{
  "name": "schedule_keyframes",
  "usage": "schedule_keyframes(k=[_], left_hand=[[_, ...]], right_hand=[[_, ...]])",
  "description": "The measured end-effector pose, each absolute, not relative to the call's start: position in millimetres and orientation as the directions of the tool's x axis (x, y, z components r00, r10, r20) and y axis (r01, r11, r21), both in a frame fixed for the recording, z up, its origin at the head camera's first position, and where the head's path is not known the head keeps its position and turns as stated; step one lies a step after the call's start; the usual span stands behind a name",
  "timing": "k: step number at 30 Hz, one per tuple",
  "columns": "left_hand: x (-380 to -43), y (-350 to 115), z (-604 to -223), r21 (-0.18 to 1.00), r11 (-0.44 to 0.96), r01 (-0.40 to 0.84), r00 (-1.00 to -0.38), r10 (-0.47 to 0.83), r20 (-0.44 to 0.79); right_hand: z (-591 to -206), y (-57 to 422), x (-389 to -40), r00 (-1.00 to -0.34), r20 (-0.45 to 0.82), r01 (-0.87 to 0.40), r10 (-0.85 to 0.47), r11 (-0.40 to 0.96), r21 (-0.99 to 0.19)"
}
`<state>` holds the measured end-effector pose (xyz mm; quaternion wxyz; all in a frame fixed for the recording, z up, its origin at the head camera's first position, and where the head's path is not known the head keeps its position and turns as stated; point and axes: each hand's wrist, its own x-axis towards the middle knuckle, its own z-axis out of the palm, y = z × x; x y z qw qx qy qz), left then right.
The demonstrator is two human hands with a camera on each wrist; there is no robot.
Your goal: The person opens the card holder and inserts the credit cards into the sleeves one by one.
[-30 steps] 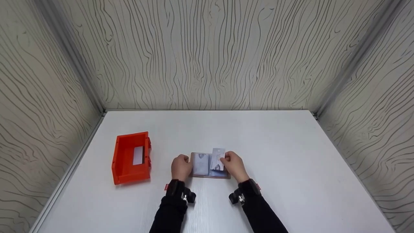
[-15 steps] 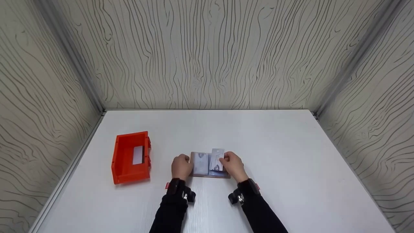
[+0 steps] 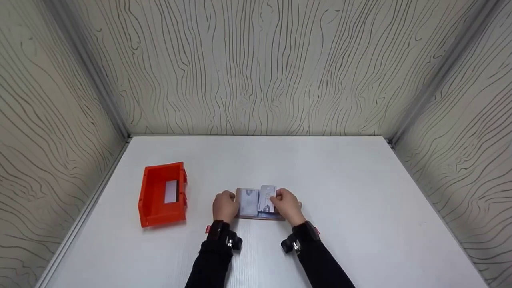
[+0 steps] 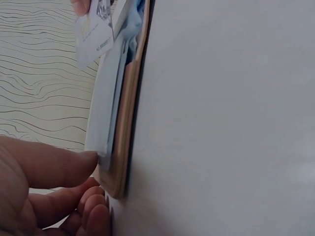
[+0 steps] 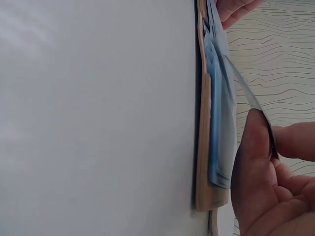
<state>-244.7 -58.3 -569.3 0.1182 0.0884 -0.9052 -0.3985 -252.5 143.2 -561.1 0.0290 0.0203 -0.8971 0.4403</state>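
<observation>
A brown card holder (image 3: 272,219) lies spread on the table with its clear plastic sleeves (image 4: 106,103) facing up. At its left edge my left hand (image 3: 225,206) pinches the cover and sleeves, thumb on top, the other fingers curled below. Between thumb and finger, my right hand (image 3: 289,206) pinches a pale printed card (image 3: 267,199) above the holder's right half. Seen in the right wrist view, the card (image 5: 252,93) tilts, its far end close to the sleeves. Whether that end is inside a pocket cannot be told.
An orange-red bin (image 3: 149,208) stands on the left of the white table (image 3: 340,180). Inside it lies a flat whitish piece (image 3: 171,192) with a dark edge. Wood-patterned walls (image 3: 256,80) enclose the back and sides.
My right hand has shifted the card slightly left and toward me over the holder. The left hand stays at the holder's left edge.
</observation>
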Motion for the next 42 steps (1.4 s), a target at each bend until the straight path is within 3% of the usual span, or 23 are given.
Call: schedule_keyframes(k=[25,42], left_hand=[[-242.7,-56.9,-572.1,0.735,0.677,-0.047,-0.949,-0.261,0.179],[-244.1,-55.9,-569.4,0.742,0.667,-0.067,-0.951,-0.268,0.155]], right_hand=[[-559.4,131.7,-249.7,-0.999,-0.006,-0.024,-0.041,0.679,-0.734],[-558.7,119.0,-253.4,-0.998,0.023,-0.057,-0.058,0.711,-0.701]])
